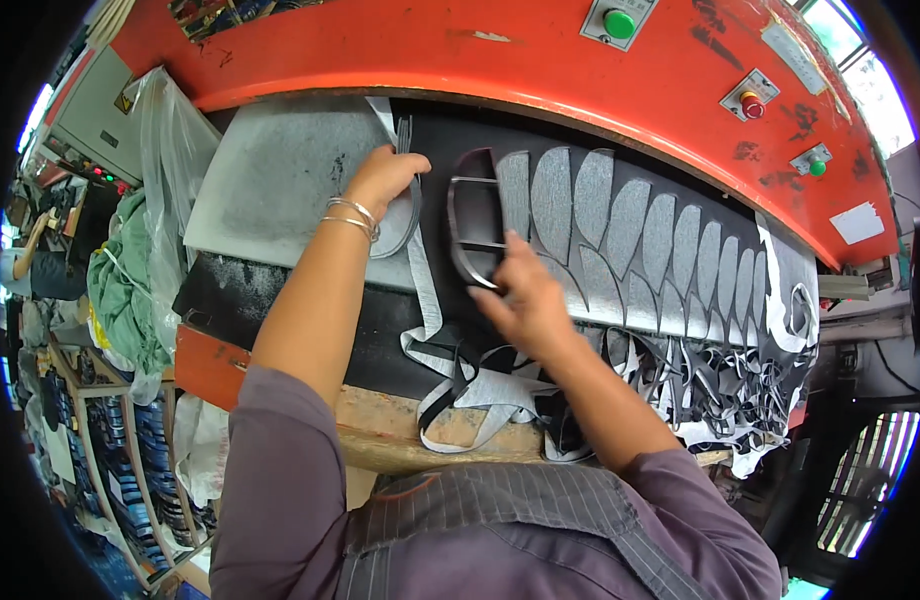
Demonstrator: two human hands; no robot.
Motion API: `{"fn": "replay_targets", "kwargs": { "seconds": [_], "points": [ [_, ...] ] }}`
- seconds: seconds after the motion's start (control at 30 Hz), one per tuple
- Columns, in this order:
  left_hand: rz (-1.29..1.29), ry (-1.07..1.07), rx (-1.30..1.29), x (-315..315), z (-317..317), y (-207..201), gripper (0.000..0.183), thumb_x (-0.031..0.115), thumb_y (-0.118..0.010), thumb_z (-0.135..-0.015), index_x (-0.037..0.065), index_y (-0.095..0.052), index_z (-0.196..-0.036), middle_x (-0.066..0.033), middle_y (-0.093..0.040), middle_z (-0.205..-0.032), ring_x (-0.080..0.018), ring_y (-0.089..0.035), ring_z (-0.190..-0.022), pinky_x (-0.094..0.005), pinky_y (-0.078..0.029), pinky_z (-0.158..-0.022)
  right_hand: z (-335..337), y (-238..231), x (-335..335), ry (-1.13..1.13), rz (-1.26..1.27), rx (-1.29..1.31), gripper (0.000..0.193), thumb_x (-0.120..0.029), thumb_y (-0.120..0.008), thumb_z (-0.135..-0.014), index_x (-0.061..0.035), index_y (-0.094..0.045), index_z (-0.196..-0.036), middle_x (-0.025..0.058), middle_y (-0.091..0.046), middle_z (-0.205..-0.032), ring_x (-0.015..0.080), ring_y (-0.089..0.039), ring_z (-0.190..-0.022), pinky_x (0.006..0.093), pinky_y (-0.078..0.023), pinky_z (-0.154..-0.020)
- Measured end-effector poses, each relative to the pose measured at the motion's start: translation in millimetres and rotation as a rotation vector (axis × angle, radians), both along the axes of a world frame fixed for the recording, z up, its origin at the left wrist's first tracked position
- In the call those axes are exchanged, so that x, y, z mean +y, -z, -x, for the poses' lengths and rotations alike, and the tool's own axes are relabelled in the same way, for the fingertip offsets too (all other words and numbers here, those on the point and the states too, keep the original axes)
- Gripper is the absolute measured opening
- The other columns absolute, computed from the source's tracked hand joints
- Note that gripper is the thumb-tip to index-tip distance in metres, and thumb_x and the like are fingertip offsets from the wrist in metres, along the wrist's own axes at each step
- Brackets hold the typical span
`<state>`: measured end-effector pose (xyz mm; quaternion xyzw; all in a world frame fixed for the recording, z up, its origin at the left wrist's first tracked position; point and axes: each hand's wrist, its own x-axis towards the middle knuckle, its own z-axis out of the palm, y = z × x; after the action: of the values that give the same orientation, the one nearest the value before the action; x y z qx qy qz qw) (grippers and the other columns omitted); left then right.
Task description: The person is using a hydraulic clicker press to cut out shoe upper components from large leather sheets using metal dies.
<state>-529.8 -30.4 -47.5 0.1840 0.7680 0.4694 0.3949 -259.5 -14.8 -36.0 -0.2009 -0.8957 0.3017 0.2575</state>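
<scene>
My left hand (382, 180) is closed around a thin stack of curved grey cut pieces (412, 215), held on edge over the left part of the sheet material. To its right is a half-moon metal cutting die (456, 215) with two crossbars, over the black surface. My right hand (530, 300), slightly blurred, has thumb and forefinger at the die's lower right edge and appears to grip it. Right of the die, a grey sheet (605, 290) shows rows of leaf-shaped cuts (553, 205). A pale offcut strip (423, 285) hangs below my left hand.
A red machine beam (430, 45) spans the far side, with a green button (619, 23) and a red knob (752, 105). Tangled offcuts (700, 390) lie along the near right edge. Clear plastic sheeting (165, 200) hangs at left, above a rack (120, 470) of dark items.
</scene>
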Motion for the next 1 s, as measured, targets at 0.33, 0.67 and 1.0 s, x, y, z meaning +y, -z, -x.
{"fn": "replay_targets", "kwargs": {
  "seconds": [0.33, 0.67, 1.0],
  "points": [
    [0.063, -0.111, 0.277, 17.2, -4.7, -8.5, 0.049, 0.017, -0.065, -0.069, -0.012, -0.058, -0.109, -0.028, -0.063, -0.108, -0.0376, -0.063, -0.099, -0.0411, -0.049, -0.084, 11.5, 27.1, -19.0, -0.025, -0.176, -0.062, 0.028, -0.019, -0.068, -0.08, -0.0027, -0.058, -0.101, 0.0325, -0.049, -0.127, 0.0454, -0.043, -0.126, 0.0513, -0.03, -0.108],
    [-0.088, 0.032, -0.264, 22.2, 14.9, -16.5, 0.022, 0.011, -0.07, -0.072, 0.002, -0.059, -0.088, -0.0065, -0.057, -0.086, -0.0186, -0.054, -0.072, -0.0335, -0.047, -0.061, 10.0, 35.0, -18.0, -0.012, -0.205, -0.04, 0.025, -0.016, -0.064, -0.083, -0.0084, -0.06, -0.107, 0.0258, -0.054, -0.124, 0.0396, -0.046, -0.125, 0.0502, -0.032, -0.108],
    [-0.05, 0.198, 0.18, 31.2, 11.3, -1.2, 0.033, 0.021, -0.071, -0.069, 0.002, -0.064, -0.096, -0.0168, -0.065, -0.105, -0.0273, -0.061, -0.102, -0.035, -0.045, -0.087, 17.2, 32.0, -18.4, 0.011, -0.259, -0.044, 0.025, -0.02, -0.066, -0.082, -0.0119, -0.062, -0.105, 0.024, -0.058, -0.12, 0.037, -0.051, -0.121, 0.0551, -0.033, -0.104]
  ]
}}
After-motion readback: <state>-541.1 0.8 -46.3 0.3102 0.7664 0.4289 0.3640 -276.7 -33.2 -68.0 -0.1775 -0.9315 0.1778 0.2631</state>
